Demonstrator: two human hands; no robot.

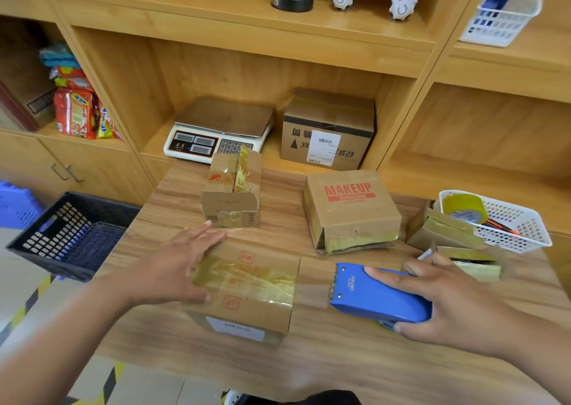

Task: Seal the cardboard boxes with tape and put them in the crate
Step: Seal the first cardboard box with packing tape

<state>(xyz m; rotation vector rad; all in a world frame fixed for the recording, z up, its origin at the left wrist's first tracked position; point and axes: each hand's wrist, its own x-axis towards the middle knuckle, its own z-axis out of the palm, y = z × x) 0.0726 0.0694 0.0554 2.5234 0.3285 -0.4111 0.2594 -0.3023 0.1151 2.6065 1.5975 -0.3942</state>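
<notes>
Left hand (179,268): lies flat, fingers straight and spread, on the left part of the near box's top, with the thumb on the tape band.
Right hand (448,302): fingers and thumb are curled round the blue tape dispenser (377,293). I cannot tell whether the dispenser touches the table.
Near box (247,290): sits near the table's front edge, left of centre. A wide band of yellowish tape crosses its top and a white label is on its front face.
Tape dispenser: just beside the near box's right side, its toothed end pointing toward the box.
Table (340,373): wood-grain top carrying the boxes and the basket.
Tall box (231,188): stands near the table's back edge, behind the near box, with tape along its top seam.
MAKEUP box (349,207): near the back edge, right of the tall box and apart from it.
Small boxes (445,228): taped ones lie near the right edge, beside the white basket (525,228).
Tape roll (463,207): stands in the basket's back left corner.
Crate (71,235): dark, set lower, just past the table's left edge.
Shelf (275,151): behind the table, bearing a scale (219,130) and a labelled box (327,130).
</notes>
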